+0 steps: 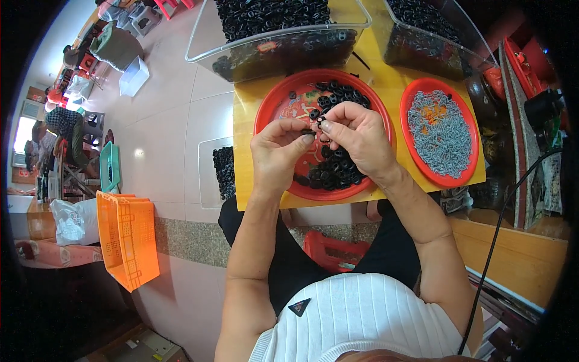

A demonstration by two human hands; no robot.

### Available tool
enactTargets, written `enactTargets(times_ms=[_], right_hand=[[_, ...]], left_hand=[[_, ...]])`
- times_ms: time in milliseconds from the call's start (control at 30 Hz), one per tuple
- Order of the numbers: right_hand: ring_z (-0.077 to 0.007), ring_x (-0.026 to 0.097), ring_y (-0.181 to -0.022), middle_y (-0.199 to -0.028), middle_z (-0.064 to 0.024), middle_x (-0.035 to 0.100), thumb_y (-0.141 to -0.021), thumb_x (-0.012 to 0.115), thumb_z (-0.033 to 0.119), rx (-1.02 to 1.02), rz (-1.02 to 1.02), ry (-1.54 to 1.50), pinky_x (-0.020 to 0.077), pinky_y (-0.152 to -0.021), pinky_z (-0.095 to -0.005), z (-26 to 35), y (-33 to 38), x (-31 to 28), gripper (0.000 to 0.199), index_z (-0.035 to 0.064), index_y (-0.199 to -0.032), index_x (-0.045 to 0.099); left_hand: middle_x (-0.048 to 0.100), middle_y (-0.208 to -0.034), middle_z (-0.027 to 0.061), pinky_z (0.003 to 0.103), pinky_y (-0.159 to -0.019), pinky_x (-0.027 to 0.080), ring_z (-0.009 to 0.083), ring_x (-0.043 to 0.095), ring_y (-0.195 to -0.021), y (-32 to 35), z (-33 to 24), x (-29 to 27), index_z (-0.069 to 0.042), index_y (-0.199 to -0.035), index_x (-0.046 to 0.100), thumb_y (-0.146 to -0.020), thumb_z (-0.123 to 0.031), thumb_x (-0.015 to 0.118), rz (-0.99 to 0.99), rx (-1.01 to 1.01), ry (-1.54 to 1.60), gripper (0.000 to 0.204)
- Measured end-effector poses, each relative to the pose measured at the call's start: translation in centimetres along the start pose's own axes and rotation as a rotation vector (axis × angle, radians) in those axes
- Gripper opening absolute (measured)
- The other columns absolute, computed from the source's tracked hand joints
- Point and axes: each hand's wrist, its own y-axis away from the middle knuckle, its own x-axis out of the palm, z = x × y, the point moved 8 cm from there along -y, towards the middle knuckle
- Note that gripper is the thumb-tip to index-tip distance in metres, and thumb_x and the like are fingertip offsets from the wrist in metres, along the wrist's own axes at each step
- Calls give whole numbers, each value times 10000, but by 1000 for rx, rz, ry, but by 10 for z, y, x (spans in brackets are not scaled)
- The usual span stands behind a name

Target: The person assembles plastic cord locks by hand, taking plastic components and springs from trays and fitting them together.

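Note:
Over a round red tray [265,108] my two hands are close together, fingertips almost meeting. My left hand [280,148] pinches a small black plastic part [308,131] between thumb and forefinger. In my right hand [360,136] another small black part [321,122] with a pale spot is pinched the same way. Loose black ring-shaped parts [335,172] lie heaped along the tray's right and lower side, partly hidden by my right hand. To the right, an oval red tray [405,114] holds many small grey screw-like pieces [443,142].
A yellow table [247,175] carries the trays. Two clear bins of black parts, one at the back [277,45] and one at back right [428,48], stand beyond. An orange crate [128,241] is on the left floor. A black cable [497,223] hangs at right. A person [66,136] sits far left.

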Motion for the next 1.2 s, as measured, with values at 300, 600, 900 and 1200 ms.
enactTargets(times_ms=[300, 600, 900, 1200], right_hand=[[-76, 562, -648, -750, -41, 596, -803, 554, 55, 21, -28, -145, 460, -583, -188, -8, 0, 2, 65, -5, -823, 572], [-103, 579, -666, -776, -73, 598, -809, 534, 37, 58, -47, -273, 483, -607, -206, -13, 0, 1, 69, -20, -843, 551], [-80, 563, -610, -728, -55, 594, -802, 546, 45, 87, -33, -224, 452, -528, -183, -6, 0, -4, 46, 0, -811, 554], [-65, 539, -574, -725, -46, 581, -795, 541, 10, 65, -43, -14, 439, -493, -170, 4, 4, -4, 90, -10, -882, 546]], left_hand=[[604, -884, 142, 245, -641, 489, 163, 591, -721, 0, 4, 0, 51, -936, 554, -744, 66, 587, -37, -27, 204, 196], [611, -843, 132, 247, -670, 510, 166, 612, -731, 4, -6, 5, 55, -938, 540, -714, 86, 605, -56, 49, 198, 235], [593, -786, 70, 216, -540, 457, 109, 554, -635, 2, 5, 9, 18, -983, 544, -755, 32, 594, 74, -114, 257, 234], [590, -782, 46, 191, -555, 439, 78, 532, -643, 2, 0, 7, 15, -1001, 557, -754, 21, 608, 91, -8, 139, 253]])
